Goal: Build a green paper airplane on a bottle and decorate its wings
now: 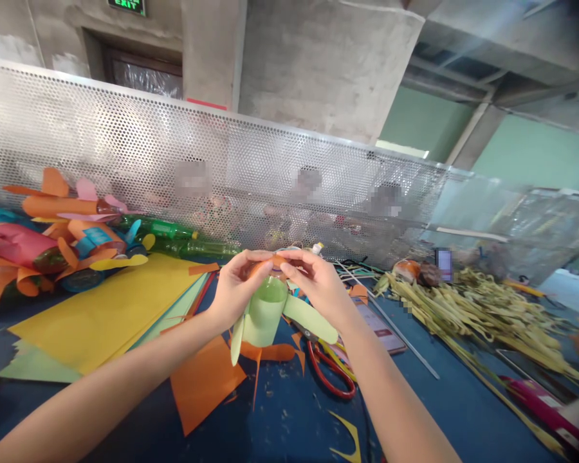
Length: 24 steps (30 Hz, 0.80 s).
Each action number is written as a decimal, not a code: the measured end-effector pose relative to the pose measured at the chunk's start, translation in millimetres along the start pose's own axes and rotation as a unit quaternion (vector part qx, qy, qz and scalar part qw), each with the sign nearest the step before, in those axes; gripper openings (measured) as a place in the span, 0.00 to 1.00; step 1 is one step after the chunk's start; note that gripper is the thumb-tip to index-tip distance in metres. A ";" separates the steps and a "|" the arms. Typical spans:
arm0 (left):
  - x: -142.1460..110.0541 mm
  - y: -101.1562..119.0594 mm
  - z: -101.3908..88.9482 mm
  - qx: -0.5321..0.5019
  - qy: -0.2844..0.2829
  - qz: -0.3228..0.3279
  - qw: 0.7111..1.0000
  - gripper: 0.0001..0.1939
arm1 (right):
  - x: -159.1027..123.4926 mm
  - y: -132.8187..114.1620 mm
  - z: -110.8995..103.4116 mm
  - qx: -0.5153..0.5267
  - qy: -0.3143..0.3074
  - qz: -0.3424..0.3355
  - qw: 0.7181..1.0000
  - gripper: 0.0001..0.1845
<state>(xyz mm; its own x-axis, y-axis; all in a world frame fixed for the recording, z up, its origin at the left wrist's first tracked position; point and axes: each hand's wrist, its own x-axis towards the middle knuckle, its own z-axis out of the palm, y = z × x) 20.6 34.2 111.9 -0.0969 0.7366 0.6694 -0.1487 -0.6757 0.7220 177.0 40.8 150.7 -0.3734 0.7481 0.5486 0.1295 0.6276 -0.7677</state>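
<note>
My left hand and my right hand meet in front of me, closed, with thumbs and fingertips pinching a small piece of orange paper. It sits at the upper end of a clear plastic bottle wrapped in light green paper. Pale green paper flaps stick out from the bottle's sides, one beneath each hand. Below the bottle is an orange paper strip. Red-handled scissors rest near my right forearm. An orange sheet lies closer to my left forearm.
Left, yellow sheets lie before several paper-covered bottle models and green bottles. Right are a phone, a thin rod, dried leaf strips and a magenta tool. A perforated metal screen stands behind; people show through it.
</note>
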 end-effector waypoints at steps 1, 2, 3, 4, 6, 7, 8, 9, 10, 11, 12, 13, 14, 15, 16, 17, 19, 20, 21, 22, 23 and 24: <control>-0.4 -0.2 0.0 0.002 -0.001 0.002 1.000 0.06 | 0.1 -0.3 -0.2 0.001 0.001 0.006 1.000 0.12; -0.7 -0.3 -0.1 0.006 -0.003 0.003 1.000 0.06 | 0.2 -0.9 -0.5 0.001 0.004 0.015 1.000 0.12; -1.1 -0.3 -0.3 0.010 -0.006 0.002 1.000 0.07 | 0.3 -1.5 -0.9 0.000 0.007 0.023 1.000 0.12; -1.3 -0.1 -0.6 0.014 -0.010 0.001 1.000 0.07 | 0.5 -2.2 -1.2 0.000 0.011 0.030 0.999 0.12; -1.4 0.4 -1.4 0.022 -0.016 -0.004 1.000 0.07 | 0.9 -2.7 -2.1 0.001 0.018 0.036 0.999 0.12; -1.3 0.6 -1.9 0.023 -0.020 -0.007 1.000 0.08 | 1.1 -2.6 -2.5 0.003 0.018 0.035 0.999 0.12; -1.0 0.6 -2.5 0.022 -0.024 -0.009 0.999 0.08 | 1.3 -2.3 -3.0 0.004 0.018 0.033 0.999 0.12; -0.6 0.5 -3.1 0.018 -0.030 -0.011 0.999 0.08 | 1.4 -1.8 -3.5 0.005 0.017 0.032 0.999 0.12; -0.1 0.2 -3.7 0.015 -0.038 -0.012 0.999 0.08 | 1.5 -1.4 -4.0 0.004 0.015 0.031 0.999 0.12; 0.6 -0.2 -4.4 0.012 -0.045 -0.013 0.999 0.08 | 1.6 -1.0 -4.4 0.004 0.012 0.031 0.999 0.12; 1.3 -0.5 -5.1 0.012 -0.051 -0.014 0.999 0.08 | 1.6 -0.7 -4.7 0.004 0.009 0.030 0.999 0.12; 2.0 -0.8 -5.8 0.013 -0.056 -0.013 0.998 0.08 | 1.5 -0.4 -4.9 0.003 0.007 0.029 1.000 0.12; 2.6 -0.9 -6.5 0.016 -0.059 -0.012 0.998 0.09 | 1.4 -0.1 -4.8 0.001 0.007 0.024 1.000 0.12; 3.1 -0.6 -7.3 0.018 -0.062 -0.010 0.998 0.09 | 1.2 0.2 -4.6 -0.003 0.007 0.016 1.000 0.12; 3.2 -0.1 -8.2 0.020 -0.067 -0.009 0.997 0.09 | 0.9 0.5 -4.3 -0.011 0.007 0.005 1.000 0.12; 3.0 0.7 -9.0 0.023 -0.073 -0.008 0.997 0.09 | 0.6 0.9 -3.7 -0.023 0.007 -0.006 1.000 0.13; 1.5 2.6 -10.5 0.026 -0.091 -0.015 0.995 0.13 | -0.4 1.3 -2.3 -0.057 0.007 -0.027 0.998 0.15; 0.4 3.3 -11.0 0.026 -0.102 -0.026 0.994 0.17 | -1.0 1.2 -1.5 -0.079 0.009 -0.037 0.996 0.15; -0.5 3.7 -11.2 0.022 -0.113 -0.040 0.993 0.22 | -1.7 0.7 -0.7 -0.104 0.014 -0.049 0.993 0.15; -1.2 3.7 -11.3 0.014 -0.123 -0.056 0.991 0.27 | -2.4 0.0 -0.2 -0.131 0.023 -0.064 0.989 0.14; -1.3 3.4 -11.2 0.001 -0.130 -0.071 0.989 0.32 | -3.0 -0.9 0.0 -0.159 0.038 -0.083 0.983 0.13; -0.8 2.7 -11.1 -0.014 -0.135 -0.084 0.987 0.35 | -3.4 -1.7 -0.3 -0.188 0.057 -0.105 0.975 0.11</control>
<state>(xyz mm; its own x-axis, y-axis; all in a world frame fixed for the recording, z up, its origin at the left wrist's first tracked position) 9.3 32.1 111.3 0.1975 0.8010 0.5651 -0.1675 -0.5404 0.8246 178.3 37.2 150.3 -0.3258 0.6002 0.7305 0.3960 0.7882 -0.4710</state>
